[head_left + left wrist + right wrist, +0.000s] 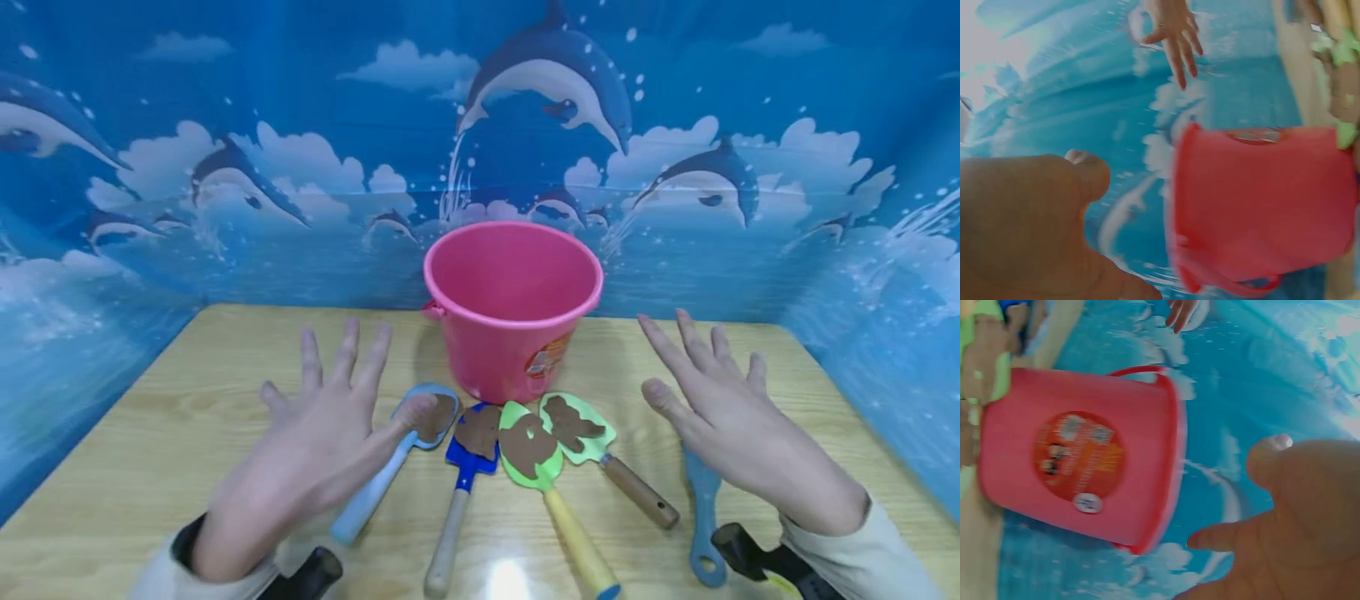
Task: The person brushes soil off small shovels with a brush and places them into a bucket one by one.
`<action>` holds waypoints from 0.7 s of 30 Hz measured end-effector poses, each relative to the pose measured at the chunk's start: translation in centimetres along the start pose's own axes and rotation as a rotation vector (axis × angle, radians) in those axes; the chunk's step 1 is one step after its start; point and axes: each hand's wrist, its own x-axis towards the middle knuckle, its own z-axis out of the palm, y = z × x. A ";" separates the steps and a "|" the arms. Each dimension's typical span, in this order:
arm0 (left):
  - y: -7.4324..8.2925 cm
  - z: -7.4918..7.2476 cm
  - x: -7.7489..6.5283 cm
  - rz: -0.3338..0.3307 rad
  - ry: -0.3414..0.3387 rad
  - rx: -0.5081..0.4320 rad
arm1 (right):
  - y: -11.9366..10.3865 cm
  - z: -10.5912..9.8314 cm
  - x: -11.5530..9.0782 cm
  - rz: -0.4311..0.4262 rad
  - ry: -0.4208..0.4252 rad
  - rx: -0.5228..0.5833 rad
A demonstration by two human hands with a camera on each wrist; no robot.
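Both hands are held above the table with fingers spread and nothing in them. The left hand [322,442] hovers at the left, its thumb overlapping the brown-loaded scoop of a light blue toy shovel [375,492] in the head view. Over on the right, the right hand [727,425] partly covers a blue tool [705,517] with a holed handle. Between them lie a dark blue shovel [450,533] with a grey handle, a green shovel [573,533] with a yellow handle and a pale green one with a brown handle [637,492]. Brown, clay-like lumps [528,446] sit on their blades.
A pink bucket [487,358] stands upright behind the shovels, with a round orange label [1079,456] on its side. Its handle [1241,287] hangs at the rim. The wooden table [247,350] ends at a blue dolphin-print backdrop [337,83] on the back and sides.
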 end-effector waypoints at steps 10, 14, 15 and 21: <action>-0.3 1.2 1.2 -0.019 -0.052 -0.022 | 0.0 1.6 1.2 -0.009 -0.059 0.025; -0.3 1.0 1.3 -0.012 -0.045 -0.027 | -0.1 1.7 1.5 -0.011 -0.061 0.028; -0.4 1.0 1.3 -0.011 -0.048 -0.026 | -0.1 1.8 1.5 -0.006 -0.062 0.027; -1.5 3.5 1.3 0.016 -0.034 -0.044 | 1.0 3.0 1.1 0.062 -0.097 -0.031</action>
